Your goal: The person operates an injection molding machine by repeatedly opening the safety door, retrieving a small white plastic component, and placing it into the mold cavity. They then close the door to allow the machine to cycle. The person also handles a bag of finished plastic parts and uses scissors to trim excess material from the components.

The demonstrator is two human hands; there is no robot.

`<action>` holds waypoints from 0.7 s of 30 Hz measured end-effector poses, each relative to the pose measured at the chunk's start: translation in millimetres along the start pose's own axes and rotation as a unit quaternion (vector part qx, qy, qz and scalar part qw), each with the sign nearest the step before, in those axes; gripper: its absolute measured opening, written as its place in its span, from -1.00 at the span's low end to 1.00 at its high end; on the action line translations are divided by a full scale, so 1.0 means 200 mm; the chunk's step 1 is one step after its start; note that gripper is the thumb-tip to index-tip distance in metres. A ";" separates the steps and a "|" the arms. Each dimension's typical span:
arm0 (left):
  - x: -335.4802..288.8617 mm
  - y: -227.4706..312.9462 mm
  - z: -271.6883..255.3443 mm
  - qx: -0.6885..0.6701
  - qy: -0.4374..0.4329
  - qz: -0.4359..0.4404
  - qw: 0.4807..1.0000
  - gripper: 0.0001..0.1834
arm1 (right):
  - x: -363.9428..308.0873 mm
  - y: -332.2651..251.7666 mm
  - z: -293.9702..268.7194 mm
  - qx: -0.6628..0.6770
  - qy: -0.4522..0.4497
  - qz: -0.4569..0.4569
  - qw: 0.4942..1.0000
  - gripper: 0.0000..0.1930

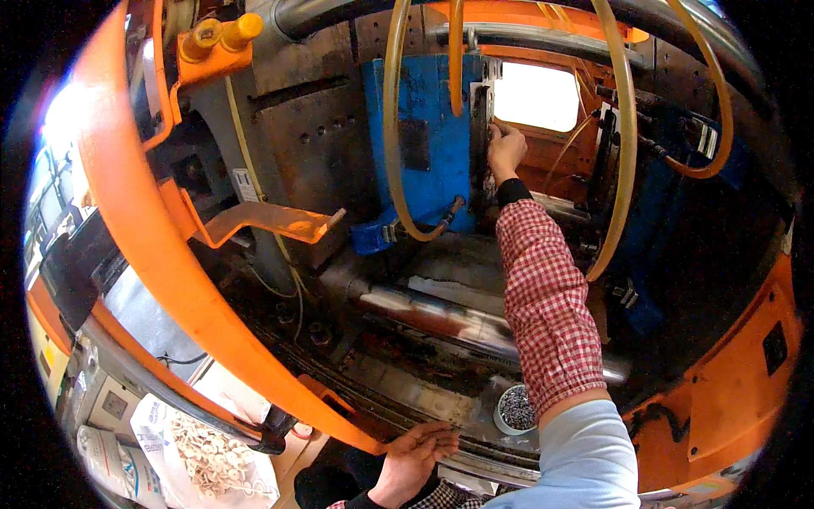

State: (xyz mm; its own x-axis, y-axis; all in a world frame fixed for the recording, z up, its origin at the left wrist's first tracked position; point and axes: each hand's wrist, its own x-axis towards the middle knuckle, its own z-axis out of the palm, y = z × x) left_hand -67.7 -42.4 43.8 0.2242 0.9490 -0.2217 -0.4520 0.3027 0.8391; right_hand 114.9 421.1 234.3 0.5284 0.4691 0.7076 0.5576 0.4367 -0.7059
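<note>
My right arm, in a red-and-white checked sleeve, reaches far into a machine. My right hand point(506, 153) is closed at the inner face of a blue mould block point(434, 161), with its fingertips pressed together against that edge. Whatever they pinch, if anything, is too small or hidden to make out. Low in the middle, my left hand point(414, 465) lies on the machine's front ledge beside the lower end of a curved orange door frame point(212, 297). Its fingers are stretched out and hold nothing visible. A white bowl point(502, 422) of small metal pieces stands below my right forearm.
Yellowish hoses point(626, 127) hang in front of the mould area. A thick steel bar point(432, 318) crosses below it, and an orange bracket point(271, 222) juts in from the left. At lower left, a white bag point(157, 437) holds many small beige parts.
</note>
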 end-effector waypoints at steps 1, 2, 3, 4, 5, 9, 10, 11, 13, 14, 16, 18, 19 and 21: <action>0.00 0.01 0.01 0.021 0.006 0.002 1.000 -0.73 | 0.01 0.00 0.00 -0.004 0.007 -0.023 1.000 -0.77; 0.00 0.01 0.01 0.005 0.004 -0.002 1.000 -0.72 | 0.01 0.01 0.00 -0.008 0.014 -0.046 0.999 -0.78; 0.00 0.00 0.01 -0.012 0.003 -0.007 1.000 -0.70 | 0.01 0.01 -0.01 -0.012 0.020 -0.069 0.997 -0.78; 0.00 -0.01 0.00 -0.029 0.005 -0.011 1.000 -0.69 | 0.00 0.01 0.00 -0.024 0.020 -0.077 0.997 -0.79; 0.01 -0.03 -0.02 -0.039 0.006 -0.015 0.999 -0.69 | -0.01 0.00 0.01 -0.036 0.019 -0.085 0.996 -0.79; -0.02 0.02 0.00 0.113 0.028 -0.023 0.993 -0.69 | -0.06 0.06 0.06 -0.138 0.043 -0.185 0.972 -0.71; -0.05 0.05 0.01 0.199 0.043 -0.023 0.979 -0.69 | -0.07 0.06 0.06 -0.129 0.016 -0.166 0.978 -0.68; -0.06 0.02 0.00 0.237 0.041 0.030 0.970 -0.69 | -0.08 0.05 0.07 -0.120 -0.010 -0.146 0.982 -0.65; -0.05 -0.05 -0.03 0.309 0.025 0.138 0.941 -0.70 | -0.01 0.08 0.05 -0.063 -0.074 -0.096 0.991 -0.61; -0.03 -0.03 -0.03 0.449 -0.038 0.225 0.864 -0.72 | 0.13 0.16 -0.02 -0.024 -0.103 -0.070 0.992 -0.61; 0.00 -0.01 -0.01 0.556 -0.061 0.337 0.757 -0.75 | 0.15 0.17 -0.13 -0.040 -0.080 -0.115 0.989 -0.69; -0.03 -0.03 0.02 0.037 0.013 0.113 0.993 -0.77 | -0.13 -0.10 -0.20 -0.011 -0.027 -0.130 0.991 -0.75; -0.05 0.00 0.04 0.009 0.033 0.099 0.995 -0.77 | -0.23 -0.24 -0.31 -0.008 0.007 -0.144 0.990 -0.77; -0.06 0.08 0.08 -0.051 0.068 0.067 0.994 -0.77 | -0.49 -0.41 -0.62 0.138 -0.207 -0.105 0.963 -0.80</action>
State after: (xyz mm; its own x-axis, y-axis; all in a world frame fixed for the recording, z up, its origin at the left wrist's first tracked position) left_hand -63.2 -50.1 68.3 0.0402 0.9824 -0.1827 -0.5558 0.1739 0.8129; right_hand 97.1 244.5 226.4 0.0897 0.5889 0.8032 0.4023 0.7163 -0.5701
